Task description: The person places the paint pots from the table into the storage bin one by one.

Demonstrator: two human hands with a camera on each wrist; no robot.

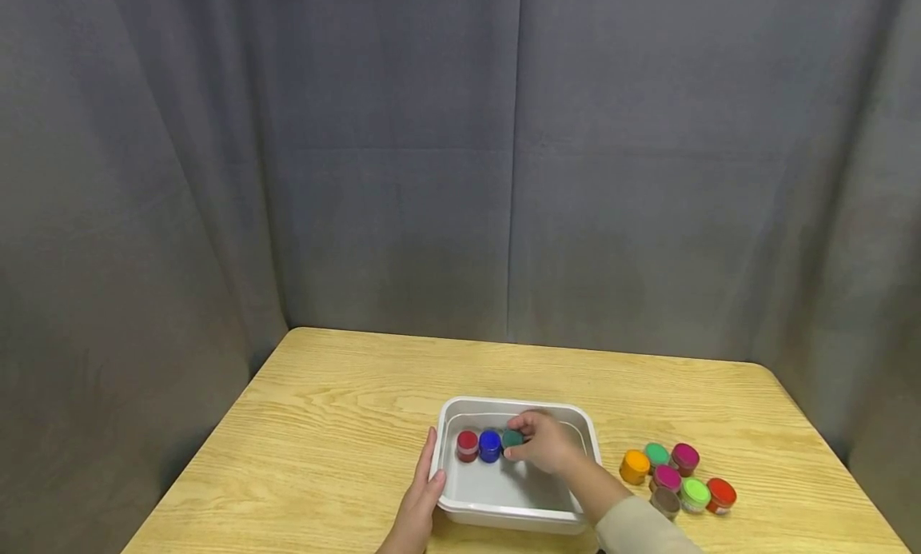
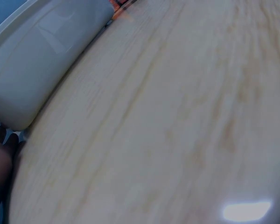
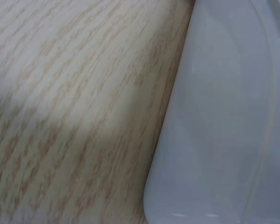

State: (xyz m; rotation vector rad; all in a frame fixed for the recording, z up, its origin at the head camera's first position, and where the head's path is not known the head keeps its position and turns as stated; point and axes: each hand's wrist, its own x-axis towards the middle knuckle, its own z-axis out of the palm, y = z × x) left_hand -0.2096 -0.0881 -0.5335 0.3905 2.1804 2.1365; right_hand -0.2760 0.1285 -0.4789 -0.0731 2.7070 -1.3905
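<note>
A white rectangular tray (image 1: 514,518) stands on the wooden table. Inside it, a red-lidded paint jar (image 1: 468,446) and a blue-lidded jar (image 1: 490,446) sit side by side. My right hand (image 1: 547,446) reaches in over the right wall and pinches a dark green-lidded jar (image 1: 512,439) beside the blue one, between thumb and fingers. At the tray's left wall, my left hand (image 1: 420,502) rests with fingers straight along the outside and the thumb near the rim. The left wrist view catches part of this hand (image 2: 1,156) by the tray wall (image 2: 37,60); the right wrist view shows tray wall (image 3: 214,116) and table only.
Right of the tray, a cluster of paint jars stands on the table: orange (image 1: 635,467), green (image 1: 656,456), two magenta (image 1: 685,458), brown (image 1: 665,503), lime (image 1: 695,495) and red (image 1: 721,496). A grey curtain (image 1: 403,178) hangs behind the table.
</note>
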